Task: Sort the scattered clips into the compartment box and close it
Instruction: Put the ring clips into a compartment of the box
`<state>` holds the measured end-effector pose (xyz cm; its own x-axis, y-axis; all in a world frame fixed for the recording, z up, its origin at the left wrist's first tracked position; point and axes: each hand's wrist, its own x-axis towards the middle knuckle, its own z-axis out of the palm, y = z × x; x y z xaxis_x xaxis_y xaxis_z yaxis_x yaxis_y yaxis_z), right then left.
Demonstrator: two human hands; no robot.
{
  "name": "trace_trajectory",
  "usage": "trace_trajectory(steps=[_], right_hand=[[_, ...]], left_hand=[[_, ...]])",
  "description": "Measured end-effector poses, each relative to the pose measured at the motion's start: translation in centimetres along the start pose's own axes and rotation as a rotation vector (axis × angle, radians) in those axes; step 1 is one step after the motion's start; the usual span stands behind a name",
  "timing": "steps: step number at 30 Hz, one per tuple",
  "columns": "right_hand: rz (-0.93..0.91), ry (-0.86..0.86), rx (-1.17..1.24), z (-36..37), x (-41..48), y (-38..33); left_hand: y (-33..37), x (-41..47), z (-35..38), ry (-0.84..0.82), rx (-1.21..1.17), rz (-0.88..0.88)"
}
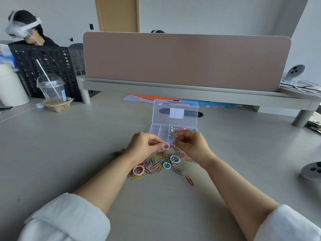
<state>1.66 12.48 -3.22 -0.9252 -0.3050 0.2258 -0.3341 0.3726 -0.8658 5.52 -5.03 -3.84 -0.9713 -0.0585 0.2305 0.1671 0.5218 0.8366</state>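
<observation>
A small pink round ring clip (165, 146) is up in the air, just in front of the clear plastic compartment box (157, 132). The left hand (145, 144) pinches the ring between thumb and finger. The right hand (190, 144) is right beside it with its fingers curled in close to the ring, but I cannot tell if it holds anything. The box sits on the pale grey worktop (69, 145) with its see-through lid (159, 117) standing up, open. A few shiny and pink clips (175, 129) lie in its back compartments. Under the hands is a pile of coloured paper clips (159, 164), with a pink ring (138, 170), a teal ring (166, 165) and a pale ring (175, 159) among them. One red paper clip (189, 180) lies a bit apart. Farther off to the left stands a clear plastic cup with a straw (52, 89).
</observation>
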Motion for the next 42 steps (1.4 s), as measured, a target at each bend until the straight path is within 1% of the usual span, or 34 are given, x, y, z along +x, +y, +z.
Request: trace_trajectory(steps=[1, 2, 5, 8, 11, 16, 18, 21, 23, 25, 29, 31, 32, 34, 36, 39, 42], right_hand=[[0.042, -0.031, 0.130, -0.1, -0.1, -0.2], [0.072, -0.055, 0.205, -0.1, -0.1, -0.3], [0.115, -0.102, 0.305, -0.2, -0.2, -0.3], [0.141, -0.113, 0.360, -0.2, -0.3, -0.3], [0.144, -0.126, 0.366, -0.1, -0.3, -0.4], [0.146, -0.111, 0.364, -0.5, -0.4, -0.7], [0.155, -0.069, 0.365, -0.6, -0.3, -0.6], [0.158, -0.027, 0.343, -0.6, -0.3, -0.4], [0.157, -0.022, 0.333, -0.5, -0.2, -0.3], [0.151, -0.018, 0.306, -0.4, -0.2, -0.2], [0.139, -0.014, 0.250, -0.3, -0.1, 0.1], [0.134, -0.015, 0.210, -0.3, -0.1, 0.3], [0.134, -0.018, 0.195, -0.3, -0.1, 0.3], [0.139, -0.039, 0.208, -0.4, -0.3, 0.1], [0.153, -0.073, 0.276, -0.5, -0.4, -0.2], [0.176, -0.096, 0.356, -0.6, -0.6, -0.5], [0.187, -0.102, 0.378, -0.6, -0.5, -0.5]], left_hand=[[0.0, 0.0, 0.0, 0.002, -0.029, -0.007], [0.1, 0.0, 0.0, 0.005, -0.048, -0.010], [0.3, -0.1, 0.2, 0.013, -0.072, -0.013], [0.3, 0.1, 0.5, 0.045, -0.040, -0.027], [0.4, 0.2, 0.7, 0.060, -0.034, -0.038], [0.9, 0.0, 0.6, 0.035, -0.043, -0.016], [1.1, 0.0, 0.2, -0.031, 0.041, -0.016], [1.5, -0.3, -0.1, -0.243, 0.322, -0.054], [1.8, -0.5, 0.3, -0.308, 0.464, -0.043], [2.0, -0.4, 0.6, -0.325, 0.527, -0.031], [2.0, -0.2, 0.6, -0.390, 0.551, -0.021], [1.9, -0.2, 0.4, -0.405, 0.519, -0.028], [1.9, -0.2, 0.3, -0.387, 0.473, -0.032], [1.7, 0.0, 0.2, -0.300, 0.289, -0.047], [1.5, 0.2, 0.3, -0.185, 0.082, -0.070], [1.2, 0.2, 0.7, -0.046, -0.049, -0.100], [1.3, 0.3, 1.0, -0.024, -0.135, -0.108]])
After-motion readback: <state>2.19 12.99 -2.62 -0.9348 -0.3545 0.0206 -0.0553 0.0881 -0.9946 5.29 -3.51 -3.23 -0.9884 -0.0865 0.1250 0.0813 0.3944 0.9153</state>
